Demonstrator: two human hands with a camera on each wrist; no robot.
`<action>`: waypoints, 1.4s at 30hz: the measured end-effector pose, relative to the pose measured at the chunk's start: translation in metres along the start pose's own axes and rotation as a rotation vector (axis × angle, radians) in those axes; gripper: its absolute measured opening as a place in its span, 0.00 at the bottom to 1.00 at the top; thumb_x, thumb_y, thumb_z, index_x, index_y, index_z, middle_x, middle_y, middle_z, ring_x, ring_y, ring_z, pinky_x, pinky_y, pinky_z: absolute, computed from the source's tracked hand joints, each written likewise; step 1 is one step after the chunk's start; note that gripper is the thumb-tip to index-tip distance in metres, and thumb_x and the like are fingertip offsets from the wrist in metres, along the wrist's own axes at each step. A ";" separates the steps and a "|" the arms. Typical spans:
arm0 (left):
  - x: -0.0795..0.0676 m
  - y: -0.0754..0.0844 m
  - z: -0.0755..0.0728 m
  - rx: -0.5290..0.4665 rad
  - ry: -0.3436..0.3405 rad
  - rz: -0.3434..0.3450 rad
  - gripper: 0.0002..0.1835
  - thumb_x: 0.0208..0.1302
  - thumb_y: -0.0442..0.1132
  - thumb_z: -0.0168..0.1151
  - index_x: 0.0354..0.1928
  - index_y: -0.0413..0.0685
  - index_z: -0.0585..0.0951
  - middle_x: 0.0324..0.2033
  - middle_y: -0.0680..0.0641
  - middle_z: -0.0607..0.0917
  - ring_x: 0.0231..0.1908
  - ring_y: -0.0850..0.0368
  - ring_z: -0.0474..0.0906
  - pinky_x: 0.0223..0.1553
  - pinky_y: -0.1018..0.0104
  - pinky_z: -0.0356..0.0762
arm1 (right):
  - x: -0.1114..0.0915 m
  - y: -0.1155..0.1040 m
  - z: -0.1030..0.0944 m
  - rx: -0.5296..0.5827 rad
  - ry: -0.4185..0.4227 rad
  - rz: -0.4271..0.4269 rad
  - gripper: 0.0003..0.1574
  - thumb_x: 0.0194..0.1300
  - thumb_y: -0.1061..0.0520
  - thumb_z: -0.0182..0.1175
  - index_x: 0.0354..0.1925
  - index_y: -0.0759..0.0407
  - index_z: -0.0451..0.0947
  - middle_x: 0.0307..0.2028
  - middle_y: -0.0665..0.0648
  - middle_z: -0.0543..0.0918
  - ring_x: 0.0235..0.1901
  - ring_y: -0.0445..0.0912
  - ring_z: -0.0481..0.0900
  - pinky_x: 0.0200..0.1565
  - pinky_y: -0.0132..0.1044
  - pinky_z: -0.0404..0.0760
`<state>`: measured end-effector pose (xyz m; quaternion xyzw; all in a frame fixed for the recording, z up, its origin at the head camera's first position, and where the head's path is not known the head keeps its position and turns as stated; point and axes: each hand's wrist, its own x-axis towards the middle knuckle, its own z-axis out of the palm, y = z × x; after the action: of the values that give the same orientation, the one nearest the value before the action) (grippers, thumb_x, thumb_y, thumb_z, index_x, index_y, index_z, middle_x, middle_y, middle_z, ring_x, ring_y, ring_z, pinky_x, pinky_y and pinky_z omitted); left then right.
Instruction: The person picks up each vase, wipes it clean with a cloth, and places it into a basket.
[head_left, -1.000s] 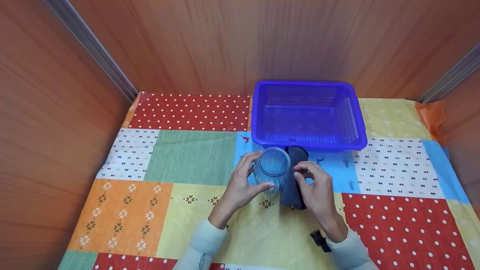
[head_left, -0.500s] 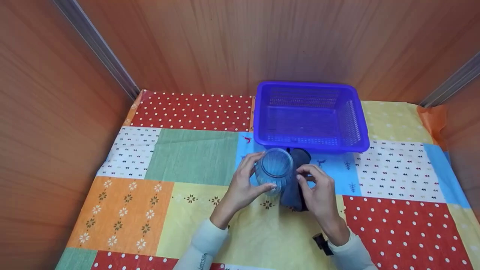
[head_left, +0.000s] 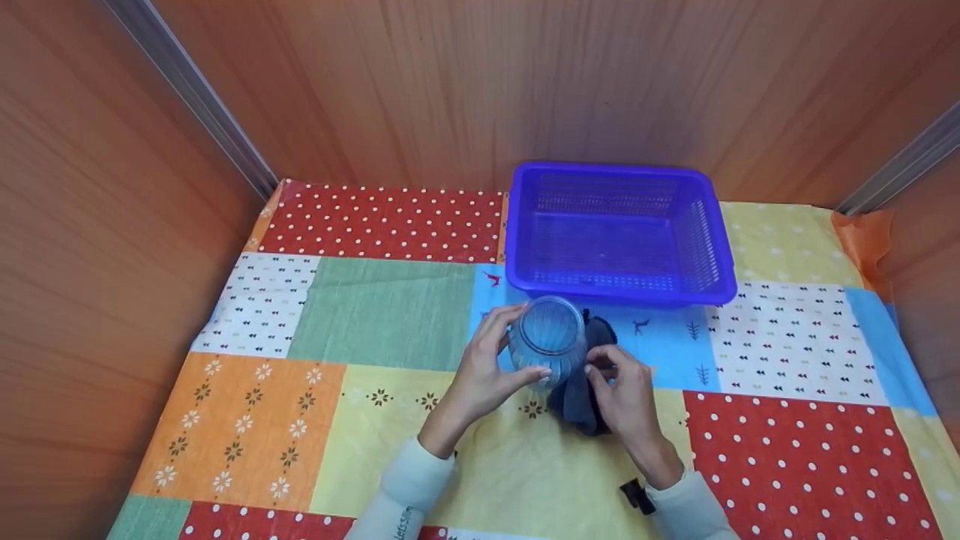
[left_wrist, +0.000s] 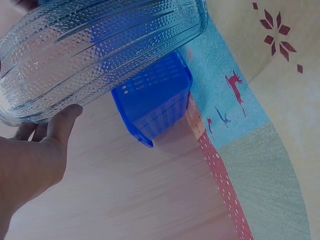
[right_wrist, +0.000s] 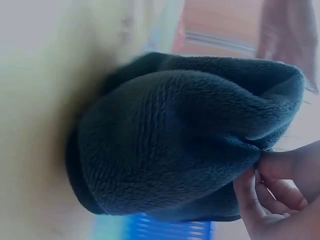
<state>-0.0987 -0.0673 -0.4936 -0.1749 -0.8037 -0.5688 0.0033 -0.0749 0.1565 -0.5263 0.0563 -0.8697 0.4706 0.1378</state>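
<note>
A clear ribbed glass jar stands out in the head view, its round mouth facing up toward the camera. My left hand grips it from the left side, thumb across the near side and fingers round the far side. In the left wrist view the dimpled, ribbed wall of the jar fills the top. To the right of the jar, my right hand pinches a dark grey cloth between thumb and finger. The right wrist view shows the fuzzy cloth hanging in folds from that pinch.
Beyond the hands, a purple plastic basket stands against the wooden back wall. A patchwork tablecloth covers the table. Wooden side panels rise at left and right.
The right hand and the cloth have moved slightly down and left, closer to the jar, and the cloth has bunched differently. The left hand and the jar have stayed nearly in place.
</note>
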 end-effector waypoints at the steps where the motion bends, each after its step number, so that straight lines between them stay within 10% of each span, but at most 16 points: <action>1: 0.000 0.000 0.000 0.002 -0.002 0.001 0.43 0.58 0.44 0.82 0.74 0.45 0.72 0.71 0.46 0.73 0.71 0.47 0.70 0.68 0.50 0.76 | -0.001 0.004 0.003 -0.003 -0.016 0.019 0.09 0.63 0.77 0.68 0.39 0.67 0.83 0.36 0.62 0.87 0.36 0.54 0.88 0.39 0.41 0.89; 18: -0.001 -0.001 0.000 -0.009 -0.004 0.035 0.44 0.59 0.44 0.82 0.74 0.45 0.71 0.72 0.45 0.73 0.72 0.47 0.70 0.70 0.50 0.75 | -0.002 0.027 0.022 -0.022 -0.091 0.112 0.09 0.64 0.76 0.66 0.36 0.65 0.85 0.34 0.62 0.89 0.34 0.55 0.89 0.40 0.49 0.89; 42: -0.001 0.000 -0.001 -0.021 -0.009 -0.005 0.44 0.58 0.42 0.83 0.75 0.45 0.71 0.72 0.46 0.72 0.71 0.47 0.70 0.69 0.51 0.75 | 0.015 -0.044 -0.023 0.141 0.093 -0.034 0.08 0.65 0.76 0.67 0.41 0.68 0.86 0.38 0.60 0.88 0.39 0.47 0.86 0.44 0.21 0.83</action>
<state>-0.0982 -0.0680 -0.4935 -0.1752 -0.7983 -0.5762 -0.0036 -0.0749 0.1523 -0.4748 0.0586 -0.8261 0.5303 0.1814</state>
